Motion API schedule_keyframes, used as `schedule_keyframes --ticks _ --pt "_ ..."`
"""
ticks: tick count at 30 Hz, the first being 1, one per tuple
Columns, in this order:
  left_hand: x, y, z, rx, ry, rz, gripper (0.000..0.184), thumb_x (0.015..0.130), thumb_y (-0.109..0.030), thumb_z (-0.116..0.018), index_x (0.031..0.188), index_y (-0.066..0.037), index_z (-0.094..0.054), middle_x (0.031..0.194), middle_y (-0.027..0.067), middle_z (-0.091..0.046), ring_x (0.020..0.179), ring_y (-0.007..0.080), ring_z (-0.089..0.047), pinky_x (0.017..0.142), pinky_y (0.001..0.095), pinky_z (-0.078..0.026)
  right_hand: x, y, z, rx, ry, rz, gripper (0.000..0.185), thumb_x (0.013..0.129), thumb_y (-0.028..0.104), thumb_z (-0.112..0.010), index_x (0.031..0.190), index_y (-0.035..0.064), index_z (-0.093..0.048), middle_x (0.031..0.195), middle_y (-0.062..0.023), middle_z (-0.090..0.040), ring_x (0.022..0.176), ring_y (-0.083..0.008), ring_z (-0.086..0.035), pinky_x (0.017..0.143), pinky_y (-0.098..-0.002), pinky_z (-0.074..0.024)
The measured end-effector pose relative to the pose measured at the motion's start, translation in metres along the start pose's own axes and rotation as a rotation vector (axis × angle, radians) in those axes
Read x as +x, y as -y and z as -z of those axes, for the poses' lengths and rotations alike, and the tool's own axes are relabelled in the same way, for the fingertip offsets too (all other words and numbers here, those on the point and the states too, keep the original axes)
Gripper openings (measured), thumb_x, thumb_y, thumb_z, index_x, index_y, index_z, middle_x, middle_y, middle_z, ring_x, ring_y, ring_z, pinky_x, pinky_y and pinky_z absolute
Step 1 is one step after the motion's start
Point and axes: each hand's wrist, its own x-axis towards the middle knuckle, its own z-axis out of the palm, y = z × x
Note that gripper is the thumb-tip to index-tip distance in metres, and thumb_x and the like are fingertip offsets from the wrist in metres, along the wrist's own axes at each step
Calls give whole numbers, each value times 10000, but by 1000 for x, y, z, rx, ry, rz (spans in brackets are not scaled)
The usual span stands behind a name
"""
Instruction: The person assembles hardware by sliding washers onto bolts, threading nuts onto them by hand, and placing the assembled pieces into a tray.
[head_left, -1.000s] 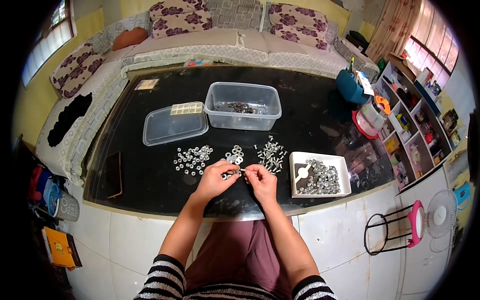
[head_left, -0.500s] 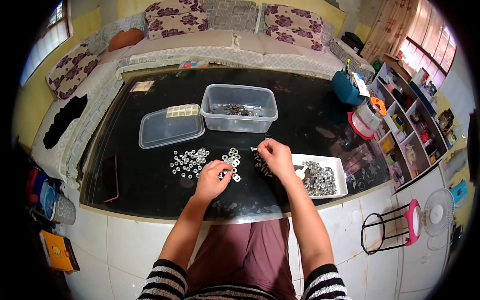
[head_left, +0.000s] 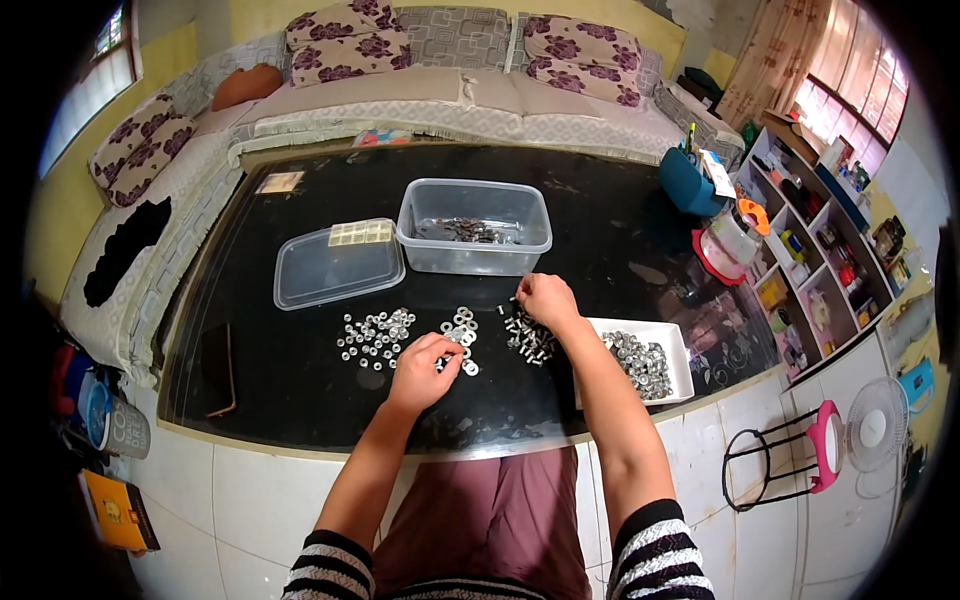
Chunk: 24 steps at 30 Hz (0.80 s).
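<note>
so the flat silvery washers (head_left: pixel 467 338) are in a loose heap, some overlapping, and the short silvery bolts (head_left: pixel 528 343) lie jumbled just to the right, pretty messy tbh

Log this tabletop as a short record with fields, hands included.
Surface: dark table
Left hand: curled beside the washers; grip unclear
Right hand: at the far edge of the bolts; fingertips mostly hidden, grip unclear
Left pile: small metal rings, scattered
White box: right of the bolts, holding metal pieces; partly behind the right forearm
Clear tub: open, metal parts inside
Lid: flat, left of the tub
</note>
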Motion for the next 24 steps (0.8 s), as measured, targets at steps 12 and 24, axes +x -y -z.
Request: schedule_keyframes --ticks 12,24 --pt "0 -3 1 -42 25 76 65 679 -31 -604 742 -19 -597 737 86 -579 697 240 -578 621 300 -460 -53 -34 66 127 -130 81 128 730 175 -572 776 68 -624 704 -136 -603 691 -296 -586 633 -371 -458" --pt "-1 -5 2 -75 50 82 60 701 -32 -609 758 -17 -604 740 69 -580 618 163 -584 574 250 -464 -130 -106 49 68 -274 -77 127 661 89 -593 773 49 -639 700 -141 -612 675 -292 -597 650 -353 -471"
